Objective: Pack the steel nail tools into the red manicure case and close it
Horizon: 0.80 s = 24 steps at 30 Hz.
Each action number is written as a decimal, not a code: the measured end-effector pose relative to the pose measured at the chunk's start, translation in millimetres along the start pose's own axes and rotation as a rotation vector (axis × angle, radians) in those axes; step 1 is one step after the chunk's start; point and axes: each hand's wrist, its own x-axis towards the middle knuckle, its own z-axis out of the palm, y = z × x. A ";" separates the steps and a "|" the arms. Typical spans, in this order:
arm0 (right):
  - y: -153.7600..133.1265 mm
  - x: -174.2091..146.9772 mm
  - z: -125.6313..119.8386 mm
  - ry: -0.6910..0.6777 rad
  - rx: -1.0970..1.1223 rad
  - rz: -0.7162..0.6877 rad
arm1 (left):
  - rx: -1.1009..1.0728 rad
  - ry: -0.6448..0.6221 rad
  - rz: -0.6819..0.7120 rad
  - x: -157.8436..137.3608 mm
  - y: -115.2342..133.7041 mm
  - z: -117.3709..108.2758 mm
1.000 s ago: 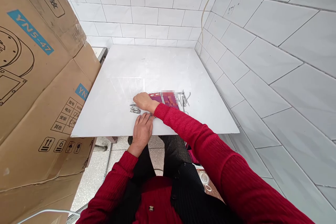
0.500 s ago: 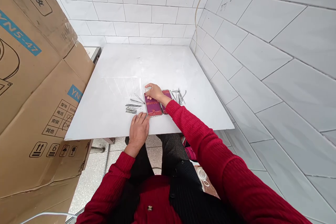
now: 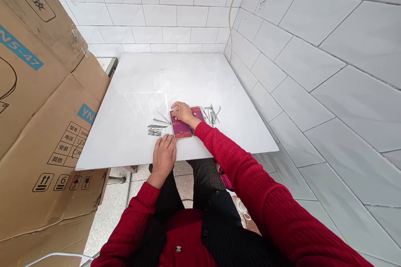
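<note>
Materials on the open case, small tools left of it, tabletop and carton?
Open case: purple and red inside, perhaps leatherette or fabric; too small to settle.
Small tools: likely polished steel, from silvery glints.
Tabletop: smooth white with a soft sheen; plastic or coated board, can't tell.
Carton: matte brown cardboard, probably corrugated, given its creases and print.

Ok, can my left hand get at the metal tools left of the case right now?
Probably yes. Your left hand lies just on the near side of those tools, with nothing visible between; your right hand is over the case.
</note>
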 end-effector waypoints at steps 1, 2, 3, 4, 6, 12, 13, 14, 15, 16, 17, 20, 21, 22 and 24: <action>0.2 0.3 -0.2 -0.008 -0.002 -0.002 | 0.003 0.000 0.001 0.0 -0.1 -0.1; 0.1 0.5 -0.3 -0.012 -0.002 -0.004 | 0.005 0.000 0.001 0.1 -0.1 -0.2; -0.3 0.4 -0.4 -0.011 -0.003 -0.003 | 0.006 -0.002 0.002 0.1 -0.2 -0.3; -0.8 0.1 -0.2 -0.007 -0.003 -0.001 | 0.005 -0.004 0.002 0.1 -0.2 -0.3; -2.0 -0.8 0.6 0.008 -0.004 0.009 | 0.006 -0.005 0.002 0.2 -0.5 0.0; -2.5 -1.4 5.9 0.009 0.011 -0.011 | 0.011 -0.007 0.001 0.4 -0.8 0.2; -2.2 -1.3 6.5 0.008 0.007 -0.018 | 0.007 -0.010 0.000 0.4 -0.7 -0.2; -1.8 -1.2 7.0 0.010 0.002 -0.024 | 0.002 -0.012 -0.001 0.5 -0.5 -0.6; -1.4 -1.1 7.2 0.016 -0.003 -0.029 | -0.001 -0.014 -0.004 0.5 -0.3 -1.0; -1.0 -1.0 7.3 0.026 -0.001 -0.035 | -0.003 -0.015 -0.006 0.5 -0.1 -1.3; -0.6 -0.9 7.3 0.038 0.007 -0.039 | -0.002 -0.016 -0.009 0.6 0.0 -1.5; 0.6 0.1 7.3 0.073 0.039 -0.032 | 0.005 -0.014 -0.010 0.6 0.3 -1.5; 1.1 0.8 7.5 0.077 0.045 -0.026 | 0.007 -0.013 -0.008 0.5 0.3 -1.4; 1.6 1.6 7.8 0.075 0.047 -0.021 | 0.009 -0.011 -0.007 0.4 0.3 -1.3; 2.8 3.6 8.6 0.065 0.043 -0.021 | 0.012 -0.008 -0.005 0.1 0.2 -0.9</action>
